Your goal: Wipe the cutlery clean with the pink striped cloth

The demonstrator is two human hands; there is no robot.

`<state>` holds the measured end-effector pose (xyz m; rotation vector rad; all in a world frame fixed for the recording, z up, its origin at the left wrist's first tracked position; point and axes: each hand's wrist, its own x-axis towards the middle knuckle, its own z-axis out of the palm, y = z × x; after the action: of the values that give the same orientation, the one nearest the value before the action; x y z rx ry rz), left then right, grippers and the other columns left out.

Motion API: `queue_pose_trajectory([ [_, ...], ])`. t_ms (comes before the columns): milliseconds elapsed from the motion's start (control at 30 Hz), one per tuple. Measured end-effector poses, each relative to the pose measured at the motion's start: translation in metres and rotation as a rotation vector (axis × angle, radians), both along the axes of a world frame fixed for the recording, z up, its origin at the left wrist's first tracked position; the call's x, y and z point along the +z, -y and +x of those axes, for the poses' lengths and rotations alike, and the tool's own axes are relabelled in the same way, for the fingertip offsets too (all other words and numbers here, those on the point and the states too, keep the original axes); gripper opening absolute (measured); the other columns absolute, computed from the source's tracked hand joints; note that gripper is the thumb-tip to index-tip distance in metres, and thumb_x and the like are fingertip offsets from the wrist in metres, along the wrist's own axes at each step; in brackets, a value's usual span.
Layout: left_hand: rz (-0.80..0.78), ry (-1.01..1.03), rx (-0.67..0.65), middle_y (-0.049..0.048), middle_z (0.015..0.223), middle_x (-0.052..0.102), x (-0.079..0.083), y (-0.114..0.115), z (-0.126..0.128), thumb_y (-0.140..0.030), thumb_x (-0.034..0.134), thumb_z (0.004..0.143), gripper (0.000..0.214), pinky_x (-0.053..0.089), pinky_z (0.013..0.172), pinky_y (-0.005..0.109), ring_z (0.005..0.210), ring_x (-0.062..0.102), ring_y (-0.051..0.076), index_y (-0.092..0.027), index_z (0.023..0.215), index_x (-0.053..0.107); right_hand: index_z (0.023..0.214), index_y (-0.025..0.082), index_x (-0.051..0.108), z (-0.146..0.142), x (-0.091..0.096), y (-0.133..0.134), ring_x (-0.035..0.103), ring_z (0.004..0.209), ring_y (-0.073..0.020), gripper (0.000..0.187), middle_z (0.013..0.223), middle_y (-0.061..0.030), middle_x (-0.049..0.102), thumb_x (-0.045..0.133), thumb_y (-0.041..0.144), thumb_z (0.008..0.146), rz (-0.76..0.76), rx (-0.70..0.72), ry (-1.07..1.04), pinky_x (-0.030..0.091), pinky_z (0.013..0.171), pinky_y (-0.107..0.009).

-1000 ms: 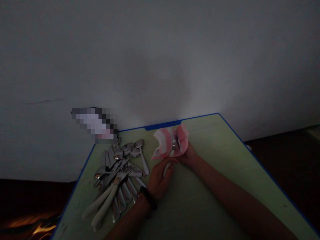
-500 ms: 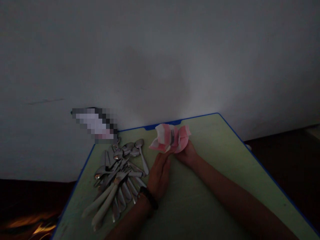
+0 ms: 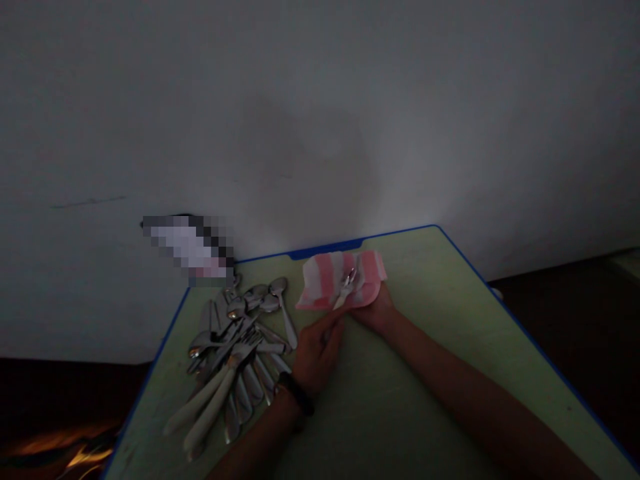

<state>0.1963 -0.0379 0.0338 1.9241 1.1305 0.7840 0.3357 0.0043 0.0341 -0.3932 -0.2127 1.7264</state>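
A pink-and-white striped cloth [image 3: 320, 279] spreads over my right hand [image 3: 376, 312], whose fingers are mostly hidden beneath it and grip its right side. On the cloth rests a fork [image 3: 345, 288], tines pointing away, its pale handle running down to the fingertips of my left hand [image 3: 319, 350]. Those fingers are closed at the handle's near end. A dark bracelet [image 3: 296, 393] circles my left wrist. Just left of that hand lies a loose heap of spoons, forks and other cutlery [image 3: 240, 353].
The light green table [image 3: 440, 320] has a blue edge and stands against a grey wall [image 3: 320, 133]. At its back left corner leans a blurred-out object [image 3: 187, 250]. Two pale-handled pieces of cutlery [image 3: 213, 403] stick out of the heap toward the near left.
The cloth, bunched up around the fork before, now lies flatter and more opened out. More of the fork shows. My left hand has shifted only slightly.
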Motion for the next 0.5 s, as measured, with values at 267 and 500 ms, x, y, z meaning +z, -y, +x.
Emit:
queue_pose_trajectory([
  [267,0.029,-0.017,-0.080,0.0036,0.105,0.068,0.0009,0.0009,-0.0002,-0.022,0.041,0.087,0.031,0.047,0.085,0.031,0.097,0.062,0.019,-0.021,0.109,0.063,0.094,0.018,0.061,0.0024,-0.0070,0.0016,0.060,0.084,-0.0229,0.039,0.075,-0.0046,0.066,0.038,0.047,0.082,-0.030,0.044,-0.108,0.050,0.075,-0.041],
  [500,0.077,-0.008,0.008,0.0043,0.099,0.069,0.0008,0.0034,-0.0014,-0.022,0.041,0.086,0.030,0.048,0.081,0.031,0.089,0.063,0.019,-0.018,0.107,0.063,0.087,0.020,0.061,-0.0033,0.0009,0.0001,0.060,0.083,-0.0226,0.030,0.073,-0.0046,0.065,0.039,0.040,0.081,0.033,0.053,0.039,0.049,0.074,-0.041],
])
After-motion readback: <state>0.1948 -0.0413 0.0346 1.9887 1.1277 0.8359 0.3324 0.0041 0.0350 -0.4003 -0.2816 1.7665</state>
